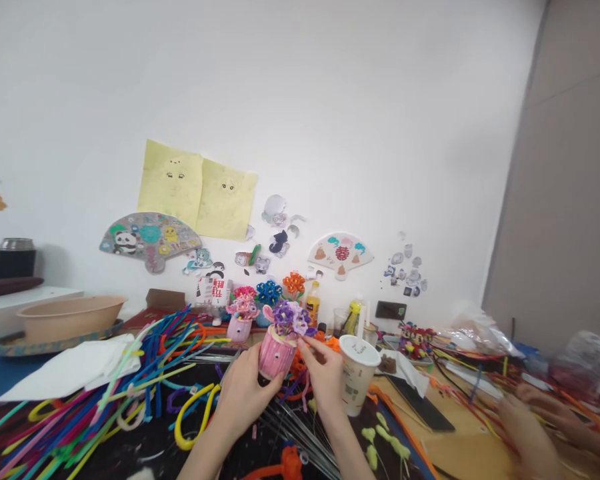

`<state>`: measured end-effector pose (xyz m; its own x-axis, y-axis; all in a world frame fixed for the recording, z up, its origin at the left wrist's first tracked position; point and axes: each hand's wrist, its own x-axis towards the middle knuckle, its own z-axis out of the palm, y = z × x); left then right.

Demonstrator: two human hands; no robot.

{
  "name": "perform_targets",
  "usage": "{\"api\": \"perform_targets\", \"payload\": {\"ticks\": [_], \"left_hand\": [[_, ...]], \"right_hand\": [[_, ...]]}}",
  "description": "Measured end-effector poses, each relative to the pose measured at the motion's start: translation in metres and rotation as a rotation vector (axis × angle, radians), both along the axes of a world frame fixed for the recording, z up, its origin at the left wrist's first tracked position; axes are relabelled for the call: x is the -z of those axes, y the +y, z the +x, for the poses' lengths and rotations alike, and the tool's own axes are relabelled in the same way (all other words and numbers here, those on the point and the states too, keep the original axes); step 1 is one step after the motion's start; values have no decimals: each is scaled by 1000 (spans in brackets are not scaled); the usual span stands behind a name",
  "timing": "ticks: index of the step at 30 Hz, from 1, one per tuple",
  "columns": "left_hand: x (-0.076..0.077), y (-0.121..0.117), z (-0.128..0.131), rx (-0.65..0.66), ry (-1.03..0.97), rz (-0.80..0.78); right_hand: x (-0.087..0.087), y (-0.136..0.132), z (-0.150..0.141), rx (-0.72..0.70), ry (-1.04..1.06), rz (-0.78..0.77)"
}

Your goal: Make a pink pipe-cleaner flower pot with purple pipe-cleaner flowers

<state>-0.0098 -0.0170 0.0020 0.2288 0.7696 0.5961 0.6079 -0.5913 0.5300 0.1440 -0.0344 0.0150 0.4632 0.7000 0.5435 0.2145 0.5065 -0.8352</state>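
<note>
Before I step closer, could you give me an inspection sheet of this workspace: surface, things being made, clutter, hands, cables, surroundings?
Surface: table, largely covered, tan at right.
Job's things: pink pot with purple flowers.
Clutter: colourful fuzzy stems, white paper, lidded cup.
Hands: left hand holds the pot; right hand has fingers close by the flowers, contact unclear.
Cables: nothing seen for certain.
Surroundings: white wall with yellow sheets; another person's blurred hands at right.
</note>
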Motion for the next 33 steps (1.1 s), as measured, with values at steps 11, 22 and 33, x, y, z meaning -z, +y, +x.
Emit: {"api": "perform_targets", "payload": {"ticks": [11,22,33], "left_hand": [[1,0,1,-17,61,8],[4,-2,5,-71,85,-15],[0,-7,7,-69,113,8]], "right_hand": [[1,2,1,1,52,-34],[1,1,-5,-95,73,-31],[3,2,-5,15,21,-61]]}}
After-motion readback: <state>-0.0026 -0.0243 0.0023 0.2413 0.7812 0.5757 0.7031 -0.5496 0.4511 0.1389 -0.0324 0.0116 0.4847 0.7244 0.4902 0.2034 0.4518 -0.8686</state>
